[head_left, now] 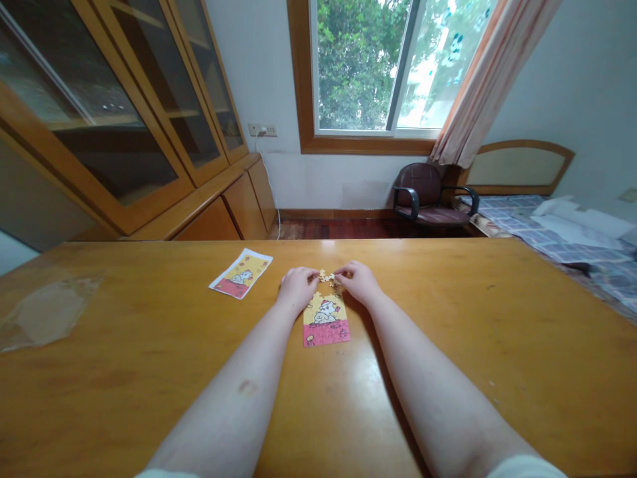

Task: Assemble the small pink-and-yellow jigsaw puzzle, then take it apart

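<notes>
A small jigsaw puzzle [326,320], yellow above and pink below with a white cartoon animal, lies on the wooden table [448,345] in front of me. Its far edge is unfinished. My left hand [296,287] and my right hand [358,280] rest at that far edge, fingers curled in a pinch on a small cluster of yellow puzzle pieces [327,275] between them. To the left lies a printed card [241,273] with the same picture.
A clear plastic bag [44,312] lies at the table's left. Behind the table stand a glass-fronted wooden cabinet [149,133], a dark armchair [428,196] under the window, and a bed [562,239] at the right.
</notes>
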{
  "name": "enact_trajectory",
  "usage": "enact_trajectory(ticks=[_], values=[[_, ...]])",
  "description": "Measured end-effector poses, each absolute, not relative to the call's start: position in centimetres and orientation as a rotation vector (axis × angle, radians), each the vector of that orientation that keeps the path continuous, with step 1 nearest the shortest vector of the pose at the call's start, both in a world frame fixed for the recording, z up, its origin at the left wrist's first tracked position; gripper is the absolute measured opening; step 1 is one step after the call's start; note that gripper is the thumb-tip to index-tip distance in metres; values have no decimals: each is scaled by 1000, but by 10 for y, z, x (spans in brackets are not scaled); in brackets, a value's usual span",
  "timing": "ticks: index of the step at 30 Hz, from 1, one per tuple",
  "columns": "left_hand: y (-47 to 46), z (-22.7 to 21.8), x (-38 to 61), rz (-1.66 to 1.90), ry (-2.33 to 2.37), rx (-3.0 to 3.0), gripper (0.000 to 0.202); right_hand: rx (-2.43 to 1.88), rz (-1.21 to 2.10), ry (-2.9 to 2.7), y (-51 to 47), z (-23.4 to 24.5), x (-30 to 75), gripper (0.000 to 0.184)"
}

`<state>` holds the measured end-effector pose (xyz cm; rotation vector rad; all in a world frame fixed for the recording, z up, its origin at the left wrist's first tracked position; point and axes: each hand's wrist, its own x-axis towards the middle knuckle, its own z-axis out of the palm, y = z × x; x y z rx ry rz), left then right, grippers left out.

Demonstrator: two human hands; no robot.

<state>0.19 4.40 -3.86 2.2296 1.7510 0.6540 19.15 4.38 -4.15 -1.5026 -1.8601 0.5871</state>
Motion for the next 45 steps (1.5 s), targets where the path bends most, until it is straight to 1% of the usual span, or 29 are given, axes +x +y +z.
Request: enact_trajectory(ticks=[3,5,9,14,17,20,22,24,27,33,37,39,42,45], values=[[44,-38,1,671,1795,2172,25,-1356,736,-2035,41,-40,196,8],[44,-37,0,665,1829,2127,24,-1318,785,-2085,40,-41,200,8],[44,-35,0,699,1866,2065,23,-1329,800,-2117,41,-43,206,15],[46,-40,1,781,1749,2094,22,-1305,839,-2124,42,-43,206,12],[46,-41,2,821,1657,2136,23,-1289,902,-2053,43,-45,205,11],[42,-38,4,810,1548,2200,23,-1287,1105,-1867,45,-48,203,12],[39,-35,6,760,1465,2272,22,-1257,1213,-1727,45,-49,201,16],[36,-33,8,703,1370,2350,22,-1196,1252,-1625,46,-49,199,21],[34,-32,9,641,1295,2387,20,-1143,1232,-1527,48,-49,197,24],[38,-35,9,631,1290,2279,19,-1167,1134,-1401,55,-54,197,21],[37,-33,9,703,1305,2241,18,-1309,882,-1502,55,-55,199,18],[37,-32,9,731,1297,2239,18,-1295,782,-1611,52,-52,199,22],[37,-32,9,786,1283,2212,20,-1264,832,-1746,47,-47,197,28],[38,-34,9,834,1297,2163,21,-1320,924,-1759,44,-45,193,25]])
